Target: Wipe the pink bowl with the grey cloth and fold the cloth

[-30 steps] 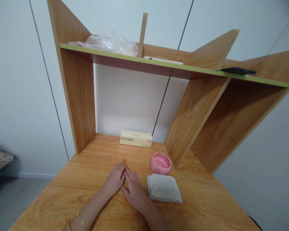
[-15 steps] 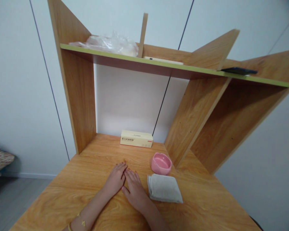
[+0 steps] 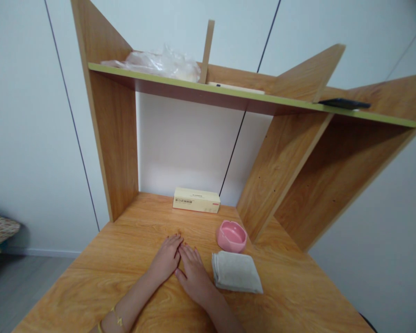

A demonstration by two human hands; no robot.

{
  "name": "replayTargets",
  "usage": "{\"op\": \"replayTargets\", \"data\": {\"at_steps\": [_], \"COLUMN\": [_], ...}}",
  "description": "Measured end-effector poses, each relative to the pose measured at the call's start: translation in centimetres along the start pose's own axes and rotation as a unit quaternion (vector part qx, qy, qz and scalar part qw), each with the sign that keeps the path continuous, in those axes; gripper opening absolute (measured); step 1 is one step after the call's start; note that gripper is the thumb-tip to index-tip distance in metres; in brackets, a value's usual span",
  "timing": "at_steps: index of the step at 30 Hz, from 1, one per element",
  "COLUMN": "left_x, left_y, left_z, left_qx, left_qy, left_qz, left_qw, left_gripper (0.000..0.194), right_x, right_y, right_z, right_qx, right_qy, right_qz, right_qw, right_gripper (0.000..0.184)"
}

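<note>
My left hand (image 3: 165, 260) lies flat on the wooden desk (image 3: 125, 259), fingers stretched forward, holding nothing. Beside it rests my right hand (image 3: 193, 273), also flat and without anything in it; the fingertips of both hands meet. Just right of my right hand is a folded pale grey cloth (image 3: 238, 272). Behind the cloth stands a pink bowl (image 3: 230, 237) with a wavy rim, its inside partly visible. Farther back, against the wall, sits a long cream box (image 3: 196, 200) with dark printed characters and a small red mark.
Above the desk runs a shelf (image 3: 235, 99) with a green edge. It carries a clear plastic bag (image 3: 162, 64), a flat white item (image 3: 235, 88) and a dark flat object (image 3: 345, 103). Upright wooden panels (image 3: 284, 171) stand on the desk's right side. Patterned fabric (image 3: 0, 231) shows at far left.
</note>
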State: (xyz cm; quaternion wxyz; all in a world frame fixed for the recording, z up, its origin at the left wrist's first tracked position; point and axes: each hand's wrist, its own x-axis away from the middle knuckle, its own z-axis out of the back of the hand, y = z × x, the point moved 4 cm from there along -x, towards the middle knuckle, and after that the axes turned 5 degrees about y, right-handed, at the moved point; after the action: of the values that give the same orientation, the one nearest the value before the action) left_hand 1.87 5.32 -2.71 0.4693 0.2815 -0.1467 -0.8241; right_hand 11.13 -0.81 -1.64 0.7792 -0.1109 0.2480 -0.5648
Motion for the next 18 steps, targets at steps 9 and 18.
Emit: {"op": "replayTargets", "data": {"at_steps": [9, 18], "left_x": [0.09, 0.01], "left_y": [0.26, 0.32], "left_z": [0.18, 0.23], "left_qx": [-0.005, -0.003], "left_qy": [-0.009, -0.007], "left_qz": [0.003, 0.003], "left_qw": [1.000, 1.000], "left_gripper": [0.048, 0.047], "right_x": [0.03, -0.04], "right_y": [0.00, 0.05], "right_z": [-0.07, -0.06], "right_qx": [0.005, -0.005], "right_qy": [0.001, 0.002], "right_qz": [0.004, 0.002], "right_qw": [1.000, 1.000], "right_gripper": [0.056, 0.056]}}
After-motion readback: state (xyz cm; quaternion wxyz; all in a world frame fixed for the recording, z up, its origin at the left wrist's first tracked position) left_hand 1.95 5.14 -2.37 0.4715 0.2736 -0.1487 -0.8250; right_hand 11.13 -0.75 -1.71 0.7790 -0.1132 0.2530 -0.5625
